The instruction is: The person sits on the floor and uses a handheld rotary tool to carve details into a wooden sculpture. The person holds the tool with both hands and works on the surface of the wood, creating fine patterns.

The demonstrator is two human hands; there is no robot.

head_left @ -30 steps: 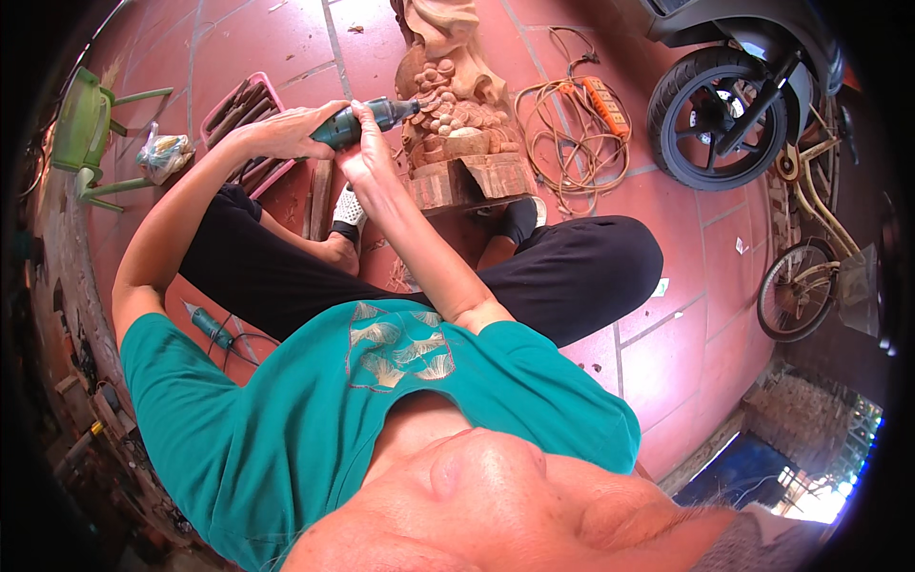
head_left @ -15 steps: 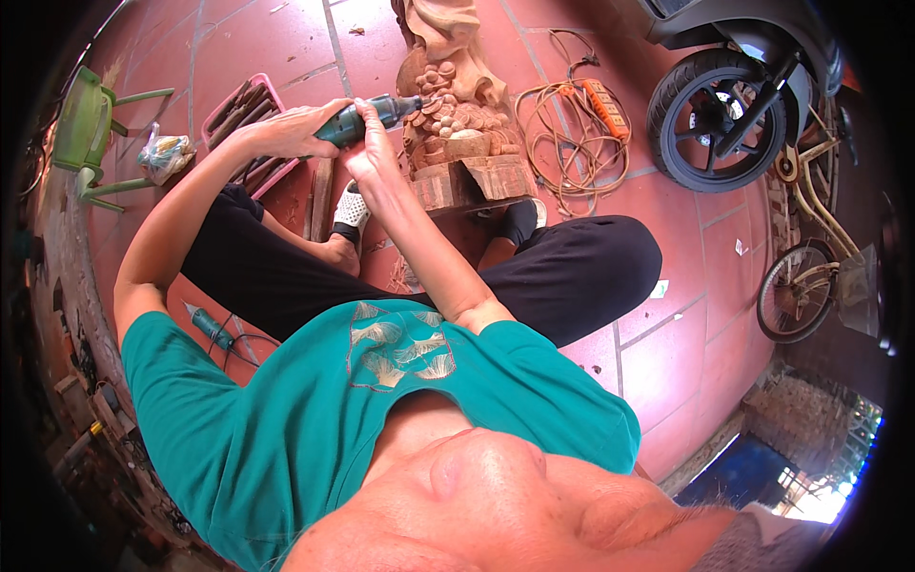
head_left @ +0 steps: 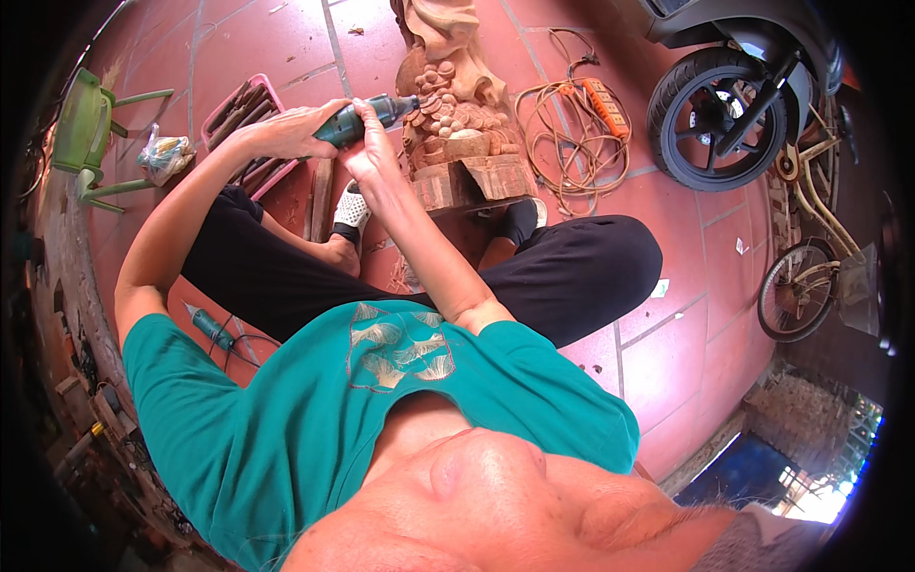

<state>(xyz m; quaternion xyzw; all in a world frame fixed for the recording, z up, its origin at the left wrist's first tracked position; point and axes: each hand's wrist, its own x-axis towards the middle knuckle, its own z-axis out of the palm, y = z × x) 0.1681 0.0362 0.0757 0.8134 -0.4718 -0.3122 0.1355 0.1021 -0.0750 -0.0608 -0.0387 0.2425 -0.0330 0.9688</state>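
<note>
Green rotary tool (head_left: 367,118), grasped in both hands' grip, left hand (head_left: 286,132) and right hand (head_left: 374,157), touches wooden carving (head_left: 456,114)'s left edge.

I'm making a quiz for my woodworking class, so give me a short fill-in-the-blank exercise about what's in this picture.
1. Both hands, the left hand and the right hand, grip a green ____ tool whose tip meets the wooden carving.
2. The pink tray of long tools lies on the person's ____ side.
3. The coiled cable with the orange power strip lies between the carving and the scooter's ____.
4. The floor is laid with ____ tiles.

Missing words: power; left; wheel; red
</note>
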